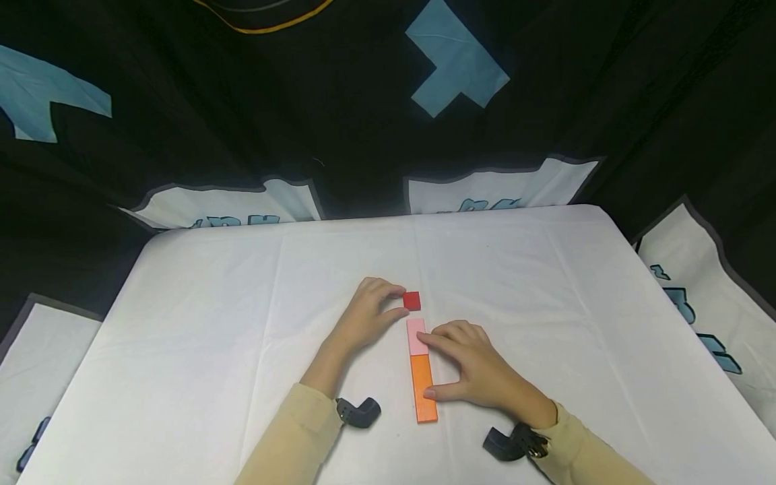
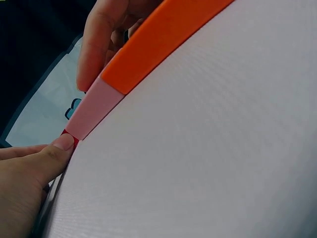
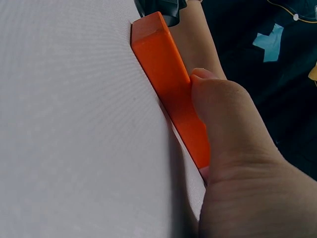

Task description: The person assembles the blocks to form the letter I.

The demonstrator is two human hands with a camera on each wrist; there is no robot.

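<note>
Three blocks form a column on the white table: a small red block (image 1: pixel 411 301) at the far end, a pink block (image 1: pixel 416 337) nearer, and a longer orange block (image 1: pixel 423 397) nearest. Pink and orange meet end to end; in the head view a narrow gap separates red from pink. My left hand (image 1: pixel 371 313) pinches the red block between thumb and finger from its left side. My right hand (image 1: pixel 479 367) lies along the column's right side, fingers spread, index fingertip at the pink block and thumb at the orange one. The left thumb (image 2: pixel 62 144) covers most of red in the left wrist view.
A white cloth covers the table (image 1: pixel 182 350). Dark fabric (image 1: pixel 273 114) with light blue patches hangs beyond its far edge. Each wrist carries a black camera mount, the left one (image 1: pixel 359 412) and the right one (image 1: pixel 509 443) both close over the cloth.
</note>
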